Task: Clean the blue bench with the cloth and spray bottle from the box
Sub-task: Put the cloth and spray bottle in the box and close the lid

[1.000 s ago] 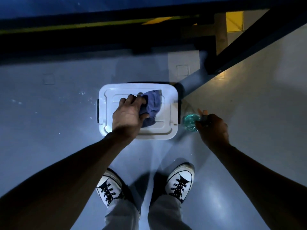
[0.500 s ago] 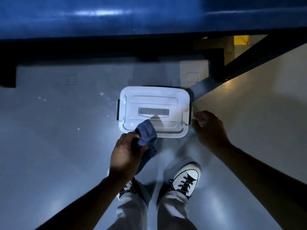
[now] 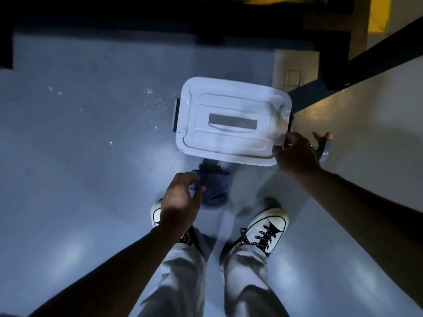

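Note:
A white lidded box (image 3: 231, 104) sits on the grey floor in front of my feet. My left hand (image 3: 180, 202) is closed on a crumpled blue cloth (image 3: 215, 186), held low just in front of the box's near edge. My right hand (image 3: 295, 154) curls its fingers over the lid's near right corner. The spray bottle (image 3: 322, 143), with an orange nozzle and a clear body, shows just past that hand and is mostly hidden by it. I cannot tell whether the hand touches it. The blue bench top is out of view.
A dark bench frame (image 3: 229, 24) spans the top of the view, and a black beam (image 3: 375, 56) runs diagonally at the upper right. My white sneakers (image 3: 265, 227) stand close behind the box. White specks (image 3: 155, 99) dot the floor left of the box.
My left hand carried the cloth off the lid and down in front of the box. My right hand moved onto the lid's right corner. The bottle now shows on the hand's far side.

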